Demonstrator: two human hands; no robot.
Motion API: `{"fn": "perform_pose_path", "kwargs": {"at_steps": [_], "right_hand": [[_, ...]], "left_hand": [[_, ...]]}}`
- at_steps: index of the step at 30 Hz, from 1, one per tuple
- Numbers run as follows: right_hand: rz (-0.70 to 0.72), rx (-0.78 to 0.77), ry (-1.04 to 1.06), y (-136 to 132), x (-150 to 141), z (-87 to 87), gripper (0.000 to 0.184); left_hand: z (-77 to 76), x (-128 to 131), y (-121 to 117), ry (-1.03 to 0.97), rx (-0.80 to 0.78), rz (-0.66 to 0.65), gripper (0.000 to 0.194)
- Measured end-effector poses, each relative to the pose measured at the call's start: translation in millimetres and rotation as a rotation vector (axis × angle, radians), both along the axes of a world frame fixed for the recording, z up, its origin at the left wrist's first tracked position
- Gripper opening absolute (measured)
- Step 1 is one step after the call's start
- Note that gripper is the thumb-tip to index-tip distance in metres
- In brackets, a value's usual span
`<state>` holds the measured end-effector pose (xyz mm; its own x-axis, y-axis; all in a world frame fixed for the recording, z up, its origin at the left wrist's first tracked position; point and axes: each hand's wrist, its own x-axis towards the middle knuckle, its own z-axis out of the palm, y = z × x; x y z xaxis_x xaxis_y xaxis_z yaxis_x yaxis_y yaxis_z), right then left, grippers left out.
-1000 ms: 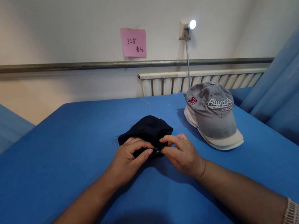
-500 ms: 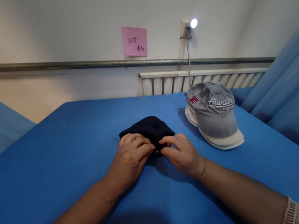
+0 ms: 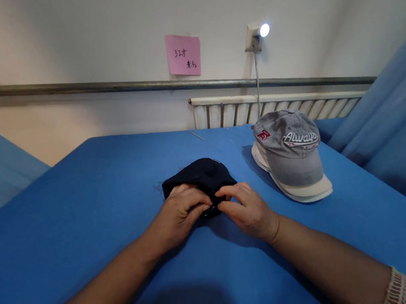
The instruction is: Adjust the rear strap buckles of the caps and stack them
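A dark navy or black cap (image 3: 200, 172) lies on the blue-covered table, its back opening towards me. My left hand (image 3: 181, 212) has its fingers partly inside the opening and pinches the near edge by the strap. Thumb and forefinger of my right hand (image 3: 250, 210) close on the strap at the right side of the same opening. Between the two hands, small shiny spots show on the dark strap (image 3: 211, 212). The details of the strap's fastening are too small and dark to make out.
Right of the hands stands a stack of caps, a grey one (image 3: 288, 146) with "Always" lettering on top. A thin stick (image 3: 197, 135) lies near the table's (image 3: 82, 198) far edge. Behind are a radiator (image 3: 228, 114), a metal pipe (image 3: 123, 86) and a pink note (image 3: 183, 55); blue curtains (image 3: 403, 135) hang at the sides.
My left hand has slipped its fingers a little further under the cap's edge, its thumb shifting lower. My right hand stays almost in place on the strap.
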<state>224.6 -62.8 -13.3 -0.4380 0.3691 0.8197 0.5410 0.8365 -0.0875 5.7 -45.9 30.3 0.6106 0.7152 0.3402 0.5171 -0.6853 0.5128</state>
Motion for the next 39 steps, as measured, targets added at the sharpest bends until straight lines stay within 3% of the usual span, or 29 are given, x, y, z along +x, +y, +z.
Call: {"fn": "perform_pose_path", "kwargs": {"at_steps": [6,12,18,25,28,32,36,39], "right_hand": [[0.032,-0.023,0.004,1,0,-0.4,0.02],[0.053,-0.239,0.056,5,3,-7.5,0.017],[-0.044,-0.384,0.11,4,0,-8.4,0.01],[-0.035,-0.556,0.086,2,-5,-6.7,0.008],[0.03,-0.78,0.206,5,-5,-8.0,0.011],[0.161,-1.095,0.42,12,-5,-11.1,0.017],[0.199,-1.137,0.497,16,-7,-16.1,0.016],[0.113,-1.068,0.476,15,-9,-19.5,0.011]], "left_hand": [[-6.6,9,-3,-0.071,-0.105,0.156,0.009],[-6.3,13,-6,-0.115,-0.23,0.16,0.023],[-3.3,17,-13,-0.024,-0.274,0.185,0.033],[-10.5,23,-15,0.04,-0.263,0.234,0.018],[-8.9,22,-12,0.003,-0.398,0.212,0.019],[-5.4,22,-10,-0.133,-0.697,0.214,0.02],[-5.6,23,-9,-0.39,-0.9,0.251,0.021],[-7.5,23,-7,-0.516,-0.992,0.269,0.026]]}}
